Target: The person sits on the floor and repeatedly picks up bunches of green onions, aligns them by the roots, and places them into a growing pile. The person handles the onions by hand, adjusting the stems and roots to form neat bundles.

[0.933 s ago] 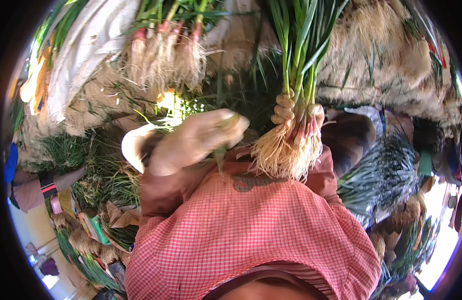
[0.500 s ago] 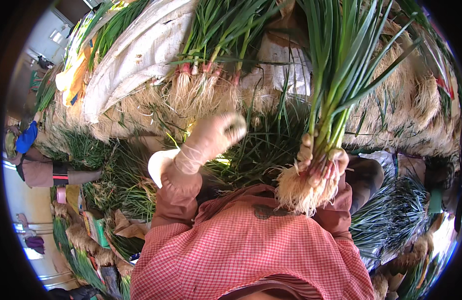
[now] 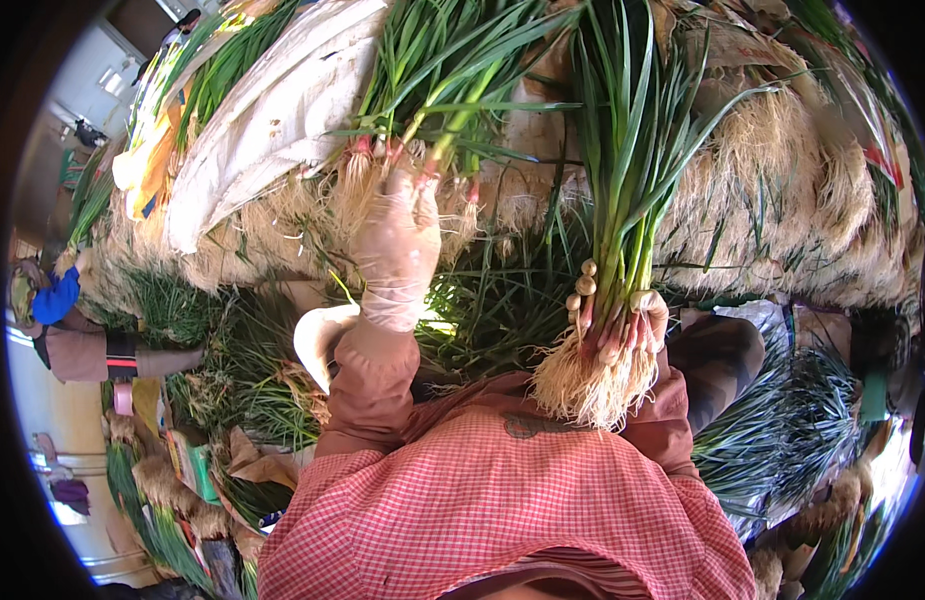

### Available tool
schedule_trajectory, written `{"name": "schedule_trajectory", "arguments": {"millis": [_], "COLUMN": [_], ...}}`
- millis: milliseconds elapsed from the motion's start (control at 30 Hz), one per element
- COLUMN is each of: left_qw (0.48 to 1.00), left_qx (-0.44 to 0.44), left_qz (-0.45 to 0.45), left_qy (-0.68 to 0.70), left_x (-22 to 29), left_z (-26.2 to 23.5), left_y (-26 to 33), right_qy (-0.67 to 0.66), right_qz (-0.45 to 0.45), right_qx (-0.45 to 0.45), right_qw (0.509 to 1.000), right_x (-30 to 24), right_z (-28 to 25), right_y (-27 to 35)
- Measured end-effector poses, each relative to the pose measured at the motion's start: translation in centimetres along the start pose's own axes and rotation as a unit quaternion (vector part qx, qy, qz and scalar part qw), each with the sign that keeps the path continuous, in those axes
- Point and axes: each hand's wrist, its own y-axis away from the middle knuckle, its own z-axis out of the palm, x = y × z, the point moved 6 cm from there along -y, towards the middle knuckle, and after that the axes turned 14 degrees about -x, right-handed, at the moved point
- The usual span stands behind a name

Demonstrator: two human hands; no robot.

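My left hand [image 3: 397,245], in a thin pale glove, reaches up to a bundle of green onions [image 3: 422,150] lying on the heap and its fingers close around the reddish stalk bases. My right hand [image 3: 637,320] grips a bunch of green onions [image 3: 612,230] upright, its pale roots hanging below my fist and its long green leaves rising toward the top of the view. I wear a red checked apron [image 3: 502,510] over brown sleeves.
A large heap of rooted onion bundles [image 3: 782,200] fills the far side. A white sack [image 3: 272,120] lies on the heap at the upper left. Loose green leaves [image 3: 792,430] pile at both sides. Another person's sleeve [image 3: 57,300] shows at the far left.
My left hand has stretched forward from my chest up to the bundle on the heap. The bunch in my right hand has stayed upright, shifting slightly right.
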Motion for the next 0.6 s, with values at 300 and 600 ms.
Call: {"name": "schedule_trajectory", "arguments": {"millis": [300,600], "left_qw": [0.917,0.736], "left_qx": [-0.232,-0.575], "left_qz": [0.201,-0.058], "left_qy": [0.255,0.352], "left_x": [8.0,2.9], "left_z": [3.8,11.3], "left_y": [7.7,8.8], "right_qy": [-0.005,0.022], "right_qz": [0.028,-0.015], "right_qx": [-0.045,0.070], "right_qw": [0.999,0.997], "right_x": [0.3,0.7], "right_z": [0.5,-1.4], "right_y": [0.7,2.1]}}
